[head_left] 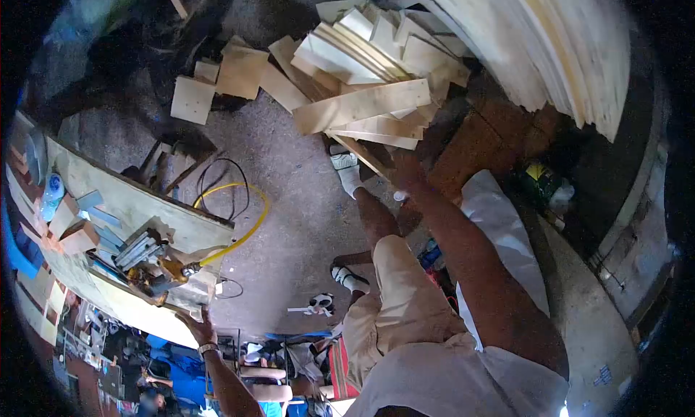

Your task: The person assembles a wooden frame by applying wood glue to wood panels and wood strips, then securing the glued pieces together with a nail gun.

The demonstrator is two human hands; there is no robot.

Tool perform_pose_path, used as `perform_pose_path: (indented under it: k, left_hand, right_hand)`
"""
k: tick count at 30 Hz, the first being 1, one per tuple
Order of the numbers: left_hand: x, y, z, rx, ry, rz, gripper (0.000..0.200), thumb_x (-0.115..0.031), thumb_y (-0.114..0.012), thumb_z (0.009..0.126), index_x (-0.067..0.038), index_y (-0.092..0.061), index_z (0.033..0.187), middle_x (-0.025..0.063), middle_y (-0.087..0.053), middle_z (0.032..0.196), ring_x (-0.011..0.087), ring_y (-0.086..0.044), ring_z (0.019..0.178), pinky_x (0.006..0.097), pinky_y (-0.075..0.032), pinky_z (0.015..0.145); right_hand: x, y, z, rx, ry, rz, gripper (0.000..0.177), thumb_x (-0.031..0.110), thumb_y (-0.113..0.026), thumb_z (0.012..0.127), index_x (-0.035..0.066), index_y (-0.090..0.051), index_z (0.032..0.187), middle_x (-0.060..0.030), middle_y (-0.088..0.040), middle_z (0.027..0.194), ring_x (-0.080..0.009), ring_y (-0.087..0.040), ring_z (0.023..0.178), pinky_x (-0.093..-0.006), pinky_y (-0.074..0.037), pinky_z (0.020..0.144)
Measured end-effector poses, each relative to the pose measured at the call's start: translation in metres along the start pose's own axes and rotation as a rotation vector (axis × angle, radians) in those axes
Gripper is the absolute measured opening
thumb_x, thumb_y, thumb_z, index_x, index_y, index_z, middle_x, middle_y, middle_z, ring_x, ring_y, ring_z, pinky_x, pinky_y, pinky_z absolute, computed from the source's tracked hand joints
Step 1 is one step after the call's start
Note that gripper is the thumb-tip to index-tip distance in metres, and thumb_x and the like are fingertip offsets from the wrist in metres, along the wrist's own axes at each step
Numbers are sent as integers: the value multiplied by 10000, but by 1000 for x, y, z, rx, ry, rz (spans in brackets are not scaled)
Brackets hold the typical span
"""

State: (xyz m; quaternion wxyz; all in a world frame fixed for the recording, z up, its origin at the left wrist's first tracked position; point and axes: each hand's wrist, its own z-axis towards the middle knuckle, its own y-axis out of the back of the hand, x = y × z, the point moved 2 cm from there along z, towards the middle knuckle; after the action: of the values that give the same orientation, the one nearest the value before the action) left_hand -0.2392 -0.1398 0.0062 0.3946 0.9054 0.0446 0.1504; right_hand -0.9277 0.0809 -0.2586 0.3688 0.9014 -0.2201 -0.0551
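Note:
My left hand (194,325) rests at the edge of the workbench (195,232), fingers spread and thumb apart. Just beyond it on the bench lies a nail gun (156,261) with a yellow air hose (253,232) running from it. My right hand (409,172) reaches down beside a large heap of wooden boards (362,106). Its fingers look closed around the end of a narrow wooden strip (362,155), though deep shadow hides most of them. Above the strip, a long pale board lies across the heap.
Tall stacked sheets (543,48) stand at the upper right. Square wood pieces (193,98) lie on the floor. A plastic bottle (52,192) and offcuts sit on the bench. A white sack (503,236) is beside my right arm. A person in blue (177,377) appears at lower left.

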Motion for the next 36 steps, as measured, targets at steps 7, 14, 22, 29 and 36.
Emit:
perform_pose_path:
  k: [7,14,22,29,36]
  left_hand:
    - [-19,2,-8,-63,17,-4,1216,-502,-772,724,72,-8,1476,298,-13,1546,385,-53,1451,422,-94,1189]
    - [-29,10,-8,-34,57,32,1180,-399,-803,710,64,-38,1480,285,-28,1551,373,-61,1453,414,-94,1192]
    - [-27,11,-9,5,78,27,1188,-417,-797,717,60,-23,1482,278,6,1554,367,-43,1455,418,-87,1194]
    - [-30,8,-8,-18,57,16,1198,-433,-789,719,69,-9,1478,291,9,1550,378,-31,1455,413,-80,1192]
    - [-31,10,-9,-14,64,9,1204,-455,-791,719,71,-16,1476,309,-6,1541,397,-50,1449,416,-108,1189]
  right_hand:
    - [61,130,146,-212,179,49,715,232,-741,734,73,-413,1350,-162,-388,1414,-343,-401,1290,-496,-386,1029]
    - [51,104,144,-115,147,-120,489,337,-719,776,58,-607,1162,-190,-584,1208,-338,-520,1187,-545,-433,967]
    - [0,9,61,467,137,51,222,247,-618,861,27,-653,866,-161,-636,763,-262,-651,686,-440,-536,587]
    - [-54,-78,53,468,134,-55,146,191,-588,842,75,-655,785,-105,-622,710,-223,-595,608,-404,-495,525]
    - [-29,-12,78,264,278,345,257,272,-634,787,67,-628,941,-136,-646,836,-303,-626,709,-480,-514,634]
